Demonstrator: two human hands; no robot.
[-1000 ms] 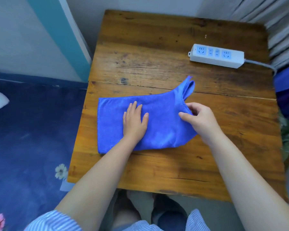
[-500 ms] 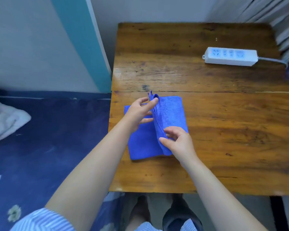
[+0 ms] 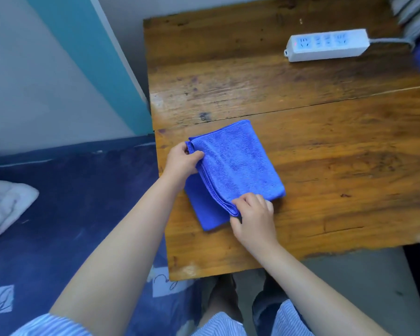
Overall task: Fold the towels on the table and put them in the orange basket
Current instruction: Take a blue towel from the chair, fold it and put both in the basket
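Note:
A blue towel (image 3: 238, 163) lies folded over on the left half of the wooden table (image 3: 325, 146), its upper layer covering most of the lower one. My left hand (image 3: 182, 161) pinches the far left corner of the folded layers. My right hand (image 3: 252, 214) pinches the near corner of the same folded edge. No orange basket is in view.
A white power strip (image 3: 325, 46) with its cable lies at the table's far right. Left of the table is a dark blue floral bedcover (image 3: 66, 214) with a white cloth (image 3: 5, 207) at its left edge. A teal-striped wall stands behind.
The right part of the towel was brought over to the left onto the rest, halving its width. Both hands now pinch the corners of the doubled edge. The view shifted left.

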